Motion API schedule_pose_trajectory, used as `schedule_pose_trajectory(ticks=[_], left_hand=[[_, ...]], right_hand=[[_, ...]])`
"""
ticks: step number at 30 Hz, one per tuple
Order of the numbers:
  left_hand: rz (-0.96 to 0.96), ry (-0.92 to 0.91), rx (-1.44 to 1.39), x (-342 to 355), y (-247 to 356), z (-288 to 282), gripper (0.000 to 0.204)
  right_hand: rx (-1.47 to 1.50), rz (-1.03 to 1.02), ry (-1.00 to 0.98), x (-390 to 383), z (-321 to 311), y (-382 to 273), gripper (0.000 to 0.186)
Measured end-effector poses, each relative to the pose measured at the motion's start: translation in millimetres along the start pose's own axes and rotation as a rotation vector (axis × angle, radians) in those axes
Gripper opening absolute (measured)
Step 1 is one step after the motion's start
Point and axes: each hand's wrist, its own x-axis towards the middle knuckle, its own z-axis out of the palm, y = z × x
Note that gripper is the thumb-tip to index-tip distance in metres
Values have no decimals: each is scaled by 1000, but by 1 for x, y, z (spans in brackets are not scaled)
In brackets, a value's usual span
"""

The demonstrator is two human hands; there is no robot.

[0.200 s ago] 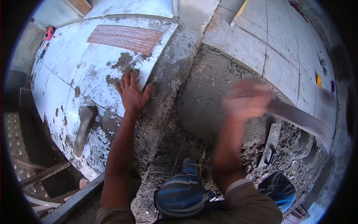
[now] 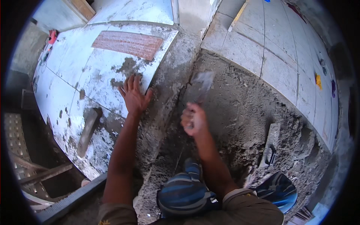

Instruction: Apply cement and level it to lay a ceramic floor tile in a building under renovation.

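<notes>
My left hand (image 2: 135, 98) rests with fingers spread on the mortar-spotted white tile (image 2: 104, 69) at its right edge. My right hand (image 2: 193, 120) is closed round a trowel; its motion-blurred blade (image 2: 202, 82) points away from me over wet grey mortar (image 2: 228, 97). A long, cement-coated tool or bar (image 2: 89, 131) lies on the left tiles. A flat float with a black handle (image 2: 270, 144) lies on rough mortar at my right, below the edge of the right-hand tiles (image 2: 279, 63).
A reddish ribbed panel (image 2: 127, 43) lies on the left tiles. A yellow strip (image 2: 238, 15) and yellow object (image 2: 318, 80) are on the right tiles. A red object (image 2: 52, 36) is far left. A drop with perforated planks (image 2: 15, 142) borders the lower left. My striped-clad knee (image 2: 182, 193) is below.
My right hand has swung left and down with the trowel, whose blade now points forward instead of to the right. My left hand stays on the tile; the view has shifted slightly.
</notes>
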Motion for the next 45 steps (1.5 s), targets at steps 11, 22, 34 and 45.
schedule_pose_trajectory(ticks=[11,22,34,45], left_hand=[[36,33,-27,5,14,-4,77],[15,23,-2,-1,-2,-1,76],[23,47,5,2,-4,6,75],[19,28,-4,3,7,-2,75]], right_hand=[[-274,-1478,-803,-103,48,-140,20],[-393,-937,-82,-128,82,-100,21],[28,54,52,-7,0,52,35],[-1,-1029,-812,-98,98,-155,16]])
